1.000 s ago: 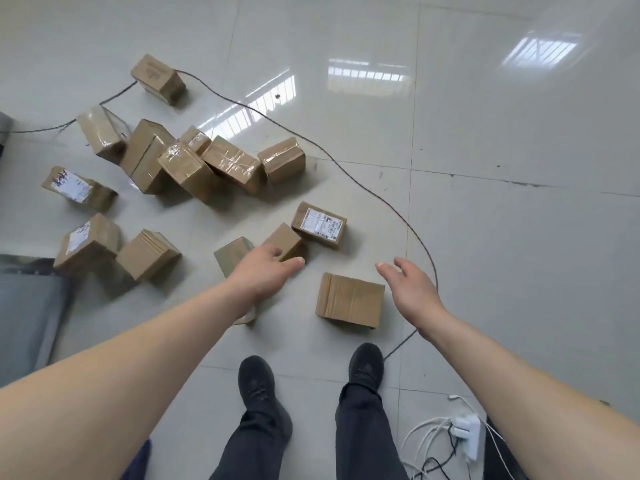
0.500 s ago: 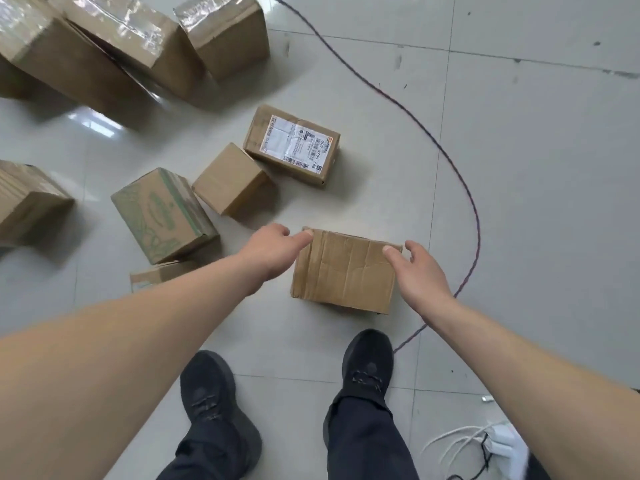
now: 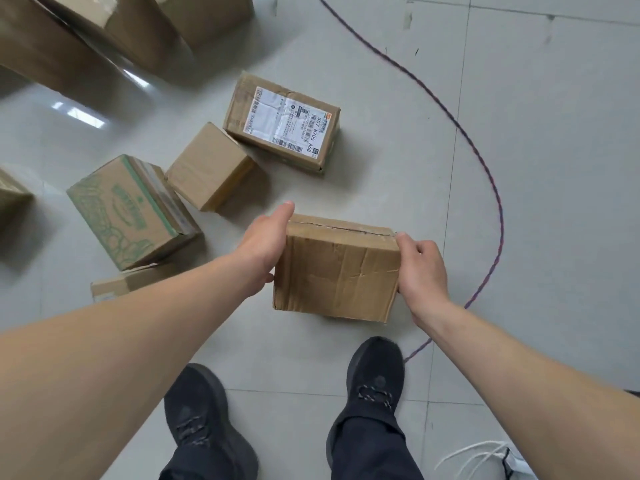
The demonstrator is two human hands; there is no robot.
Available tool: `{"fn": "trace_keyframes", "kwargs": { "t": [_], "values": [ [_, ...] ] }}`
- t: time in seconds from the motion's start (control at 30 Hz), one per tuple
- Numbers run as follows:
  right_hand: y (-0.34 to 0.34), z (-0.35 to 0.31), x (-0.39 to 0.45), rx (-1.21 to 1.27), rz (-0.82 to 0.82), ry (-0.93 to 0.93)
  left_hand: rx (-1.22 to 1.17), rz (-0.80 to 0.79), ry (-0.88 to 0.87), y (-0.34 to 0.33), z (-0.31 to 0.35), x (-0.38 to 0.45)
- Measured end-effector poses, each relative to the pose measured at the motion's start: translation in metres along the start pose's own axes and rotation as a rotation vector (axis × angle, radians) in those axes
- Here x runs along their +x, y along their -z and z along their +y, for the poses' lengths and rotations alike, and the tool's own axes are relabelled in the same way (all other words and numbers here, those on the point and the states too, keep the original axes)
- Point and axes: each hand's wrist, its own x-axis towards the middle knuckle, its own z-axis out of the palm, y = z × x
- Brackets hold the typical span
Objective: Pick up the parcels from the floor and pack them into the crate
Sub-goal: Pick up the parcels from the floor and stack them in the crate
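Gripping both ends of a creased brown parcel (image 3: 337, 271), the left hand (image 3: 265, 244) clamps the left side with thumb up along the edge, and the right hand (image 3: 420, 268) curls its fingers over the right side. Head view only. Half a second ago the hands were just touching the parcel's ends as it lay flat on the floor; a second ago they were still apart and reaching. Now the parcel sits bigger in view and tipped toward the camera, so it looks lifted or lifting, though I can't tell for sure that its far edge is off the floor (image 3: 519, 168). Meaning for the task: pick-up of this one looks underway, packing not yet done.

Beyond the left hand: a plain small box (image 3: 211, 168) just ahead, a labelled box (image 3: 282, 128) past that, touching or nearly touching it. Left of the left hand: a green-printed box (image 3: 131, 209), with another box (image 3: 128, 280) partly hidden under the forearm. More big boxes (image 3: 104, 32) far ahead, cut off by the frame. A thin cable (image 3: 495, 188) curves round the outside of the right hand. Two black shoes (image 3: 375, 379) below the parcel; white cords (image 3: 485, 455) at bottom right.

Containers: no crate in view, so can't say what's in it or where it is. All visible parcels closed, contents unknown.
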Motion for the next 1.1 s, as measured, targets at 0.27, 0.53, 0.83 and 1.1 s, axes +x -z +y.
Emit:
{"fn": "trace_keyframes", "kwargs": {
  "t": [0.27,0.53,0.83,1.1],
  "values": [
    [-0.008,-0.026,-0.01,0.002,0.049,0.082,-0.038,0.117,-0.047,0.021,0.008,0.006],
    [-0.024,-0.009,-0.009,-0.093,-0.037,-0.002,-0.07,0.079,0.078,0.026,-0.014,0.011],
    [-0.021,-0.012,-0.025,0.098,-0.155,0.054,-0.078,0.045,0.003,0.04,-0.026,0.001],
    [-0.046,0.005,-0.022,0.07,-0.232,0.038,-0.174,-0.033,0.034,0.035,-0.042,0.015]
  ]
}}
